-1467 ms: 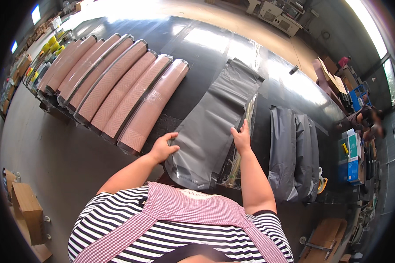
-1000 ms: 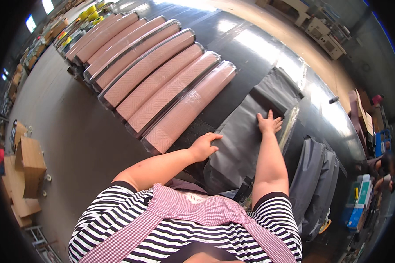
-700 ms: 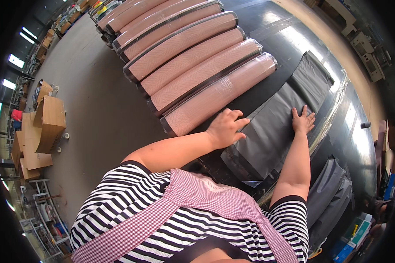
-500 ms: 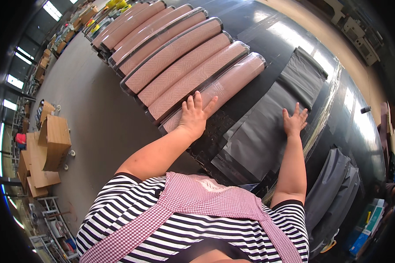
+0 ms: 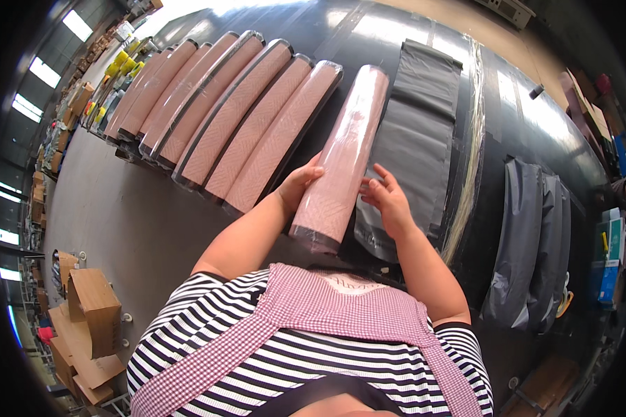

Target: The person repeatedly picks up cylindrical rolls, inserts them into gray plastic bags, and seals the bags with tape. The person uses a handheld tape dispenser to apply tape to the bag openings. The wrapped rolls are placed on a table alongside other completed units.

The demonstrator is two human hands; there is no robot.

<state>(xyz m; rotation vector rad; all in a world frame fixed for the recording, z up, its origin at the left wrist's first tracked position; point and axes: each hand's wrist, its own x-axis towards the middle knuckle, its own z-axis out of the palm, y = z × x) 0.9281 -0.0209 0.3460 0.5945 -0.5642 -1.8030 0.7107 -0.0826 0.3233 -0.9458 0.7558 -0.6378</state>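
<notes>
A pink rolled mat (image 5: 348, 149) in clear plastic wrap, dark-edged at its near end, lies lengthwise in front of me. My left hand (image 5: 302, 182) grips its left side, the thumb on top and some fingers hidden behind it. Beside its right side is my right hand (image 5: 391, 200), fingers apart and curved toward the roll; whether they touch it I cannot tell. The flat black plastic sheeting (image 5: 424, 118) lies right of the roll, partly behind my right hand. To the left, several similar pink rolls (image 5: 266, 142) rest side by side.
The dark table (image 5: 497, 149) carries all of this. Folded dark plastic bags (image 5: 518, 243) hang over its near edge at right. A strip of pale strands (image 5: 469, 181) runs along the tabletop. Cardboard boxes (image 5: 94, 313) stand on the floor at left; yellow tape rolls (image 5: 122, 62) sit far left.
The nearest pink roll has come away from the row, rightward against the black sheeting. My left hand now grips its side. My right hand has moved off the sheeting to the roll.
</notes>
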